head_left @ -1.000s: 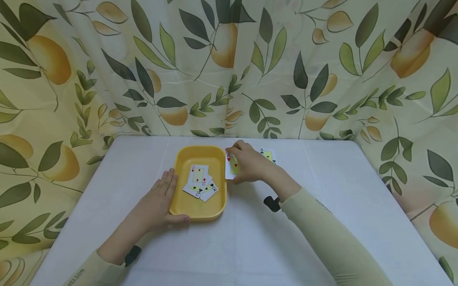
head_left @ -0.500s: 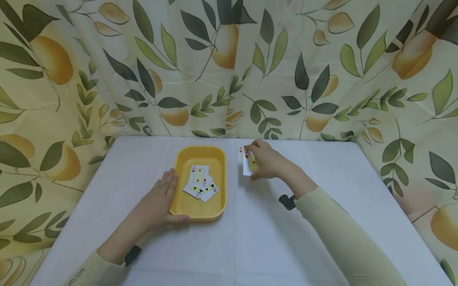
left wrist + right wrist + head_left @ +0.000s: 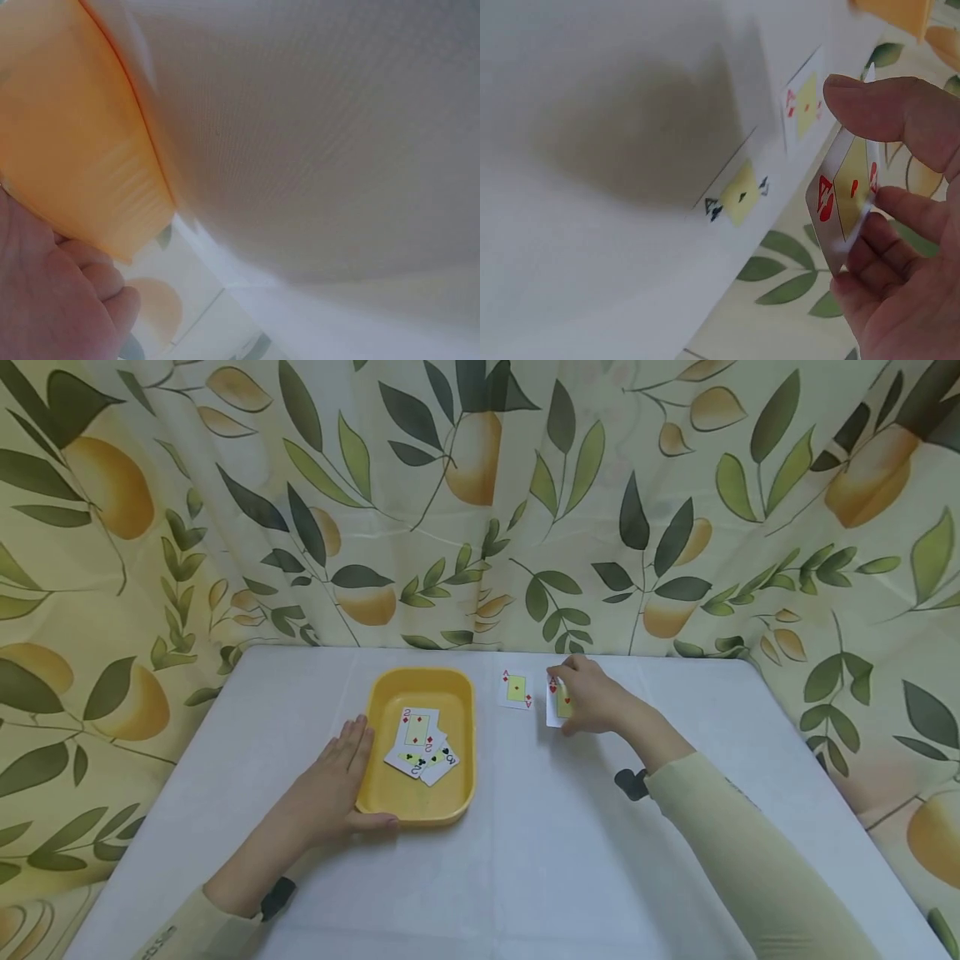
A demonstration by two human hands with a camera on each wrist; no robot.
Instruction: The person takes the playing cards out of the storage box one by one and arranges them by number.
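Observation:
My right hand pinches an ace of hearts playing card between the thumb and fingers, above the table's far side. Beyond it in the right wrist view lies a black ace, which the hand hides in the head view. An ace of diamonds lies face up to the hand's left. With fingers straight, my left hand rests along the left side of a yellow tray, its thumb at the near edge. Inside the tray, a two of diamonds overlaps a black two and another black card.
A white cloth covers the table. Behind it hangs a curtain printed with fruit and leaves, right at the table's far edge. Dark wrist pieces sit below both hands.
My right hand has moved right, away from the tray, carrying the ace of hearts. The ace of diamonds has come into full view. The left hand and tray stay put.

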